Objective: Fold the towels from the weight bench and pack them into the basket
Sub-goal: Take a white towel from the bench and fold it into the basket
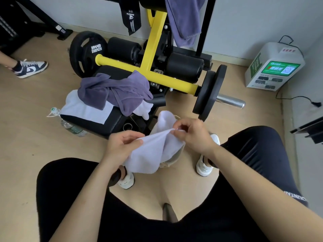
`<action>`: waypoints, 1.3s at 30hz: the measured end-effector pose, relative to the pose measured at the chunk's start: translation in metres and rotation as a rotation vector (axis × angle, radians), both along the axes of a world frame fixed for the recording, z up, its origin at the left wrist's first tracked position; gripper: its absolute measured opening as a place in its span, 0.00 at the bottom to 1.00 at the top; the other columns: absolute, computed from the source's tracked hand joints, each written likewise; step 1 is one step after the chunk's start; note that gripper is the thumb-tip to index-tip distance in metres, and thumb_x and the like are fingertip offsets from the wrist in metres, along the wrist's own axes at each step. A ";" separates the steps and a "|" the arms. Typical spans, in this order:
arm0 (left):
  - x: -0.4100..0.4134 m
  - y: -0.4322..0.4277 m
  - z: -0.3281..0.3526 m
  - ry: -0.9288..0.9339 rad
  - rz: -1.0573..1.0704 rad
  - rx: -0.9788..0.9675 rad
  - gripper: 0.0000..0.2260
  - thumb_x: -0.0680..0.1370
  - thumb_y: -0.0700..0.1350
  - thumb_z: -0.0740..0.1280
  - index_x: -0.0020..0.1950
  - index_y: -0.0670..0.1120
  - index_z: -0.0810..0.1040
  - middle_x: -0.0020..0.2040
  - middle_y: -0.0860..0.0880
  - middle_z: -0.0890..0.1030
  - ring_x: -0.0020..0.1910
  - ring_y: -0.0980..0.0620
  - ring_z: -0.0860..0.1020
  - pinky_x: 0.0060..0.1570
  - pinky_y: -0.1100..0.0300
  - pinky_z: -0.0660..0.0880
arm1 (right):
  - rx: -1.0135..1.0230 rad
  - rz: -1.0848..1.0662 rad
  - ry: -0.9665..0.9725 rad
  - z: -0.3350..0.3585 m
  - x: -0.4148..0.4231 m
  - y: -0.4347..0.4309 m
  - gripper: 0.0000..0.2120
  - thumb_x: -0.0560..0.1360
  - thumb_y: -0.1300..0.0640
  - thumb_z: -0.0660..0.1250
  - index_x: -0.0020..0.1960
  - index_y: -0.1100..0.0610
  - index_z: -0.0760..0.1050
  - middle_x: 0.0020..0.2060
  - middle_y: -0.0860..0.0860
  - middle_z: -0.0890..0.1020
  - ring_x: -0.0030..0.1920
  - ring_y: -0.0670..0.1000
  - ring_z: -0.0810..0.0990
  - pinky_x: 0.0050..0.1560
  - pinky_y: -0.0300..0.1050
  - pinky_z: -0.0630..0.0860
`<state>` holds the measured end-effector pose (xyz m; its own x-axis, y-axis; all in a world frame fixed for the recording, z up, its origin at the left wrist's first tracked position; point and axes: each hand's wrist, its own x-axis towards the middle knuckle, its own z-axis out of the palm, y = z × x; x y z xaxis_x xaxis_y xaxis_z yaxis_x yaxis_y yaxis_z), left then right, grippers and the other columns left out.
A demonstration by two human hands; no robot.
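I hold a white towel (153, 151) between my knees. My left hand (122, 145) grips its left edge, and my right hand (192, 135) pinches its upper edge. The towel hangs over a woven basket (172, 160) on the floor, which is mostly hidden behind it. On the black weight bench (97, 123) ahead lie a crumpled purple towel (118, 91) and a white towel (83, 109) under it. Another purple towel (185, 20) hangs from the machine's upper bar.
The yellow-framed machine (150, 67) with black weight plates (208, 91) stands close in front. A plastic bottle (70, 124) lies left of the bench. A white charging box (272, 67) stands at the right wall. Another person's shoe (29, 68) is at far left.
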<state>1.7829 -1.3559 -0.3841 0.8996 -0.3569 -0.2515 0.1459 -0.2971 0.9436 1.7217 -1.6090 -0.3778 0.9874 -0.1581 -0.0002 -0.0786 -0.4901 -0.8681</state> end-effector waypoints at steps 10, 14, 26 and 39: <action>0.006 0.009 -0.007 0.095 0.041 -0.128 0.07 0.80 0.36 0.69 0.51 0.44 0.87 0.47 0.44 0.88 0.48 0.49 0.86 0.45 0.59 0.82 | 0.131 -0.145 0.094 -0.014 0.008 -0.041 0.08 0.73 0.57 0.75 0.38 0.49 0.80 0.30 0.44 0.79 0.32 0.46 0.75 0.35 0.48 0.75; 0.005 -0.005 -0.005 0.226 0.192 -0.319 0.07 0.82 0.37 0.65 0.49 0.39 0.83 0.46 0.42 0.84 0.45 0.48 0.83 0.44 0.59 0.82 | 0.125 -0.146 0.149 -0.015 0.008 -0.041 0.08 0.74 0.63 0.73 0.39 0.52 0.81 0.30 0.45 0.80 0.31 0.46 0.75 0.35 0.45 0.74; -0.026 -0.049 -0.008 0.114 0.207 -0.268 0.04 0.75 0.47 0.75 0.49 0.52 0.88 0.49 0.48 0.88 0.51 0.50 0.83 0.58 0.49 0.78 | 0.863 -0.074 0.299 0.003 -0.003 -0.003 0.11 0.78 0.69 0.65 0.58 0.63 0.81 0.47 0.58 0.80 0.47 0.51 0.79 0.49 0.44 0.80; -0.037 -0.055 -0.010 0.002 0.164 -0.215 0.09 0.77 0.38 0.73 0.52 0.50 0.88 0.49 0.49 0.89 0.53 0.46 0.86 0.62 0.43 0.80 | 0.399 0.050 0.059 0.006 -0.006 0.014 0.03 0.75 0.66 0.73 0.48 0.63 0.84 0.41 0.54 0.86 0.39 0.47 0.82 0.46 0.39 0.79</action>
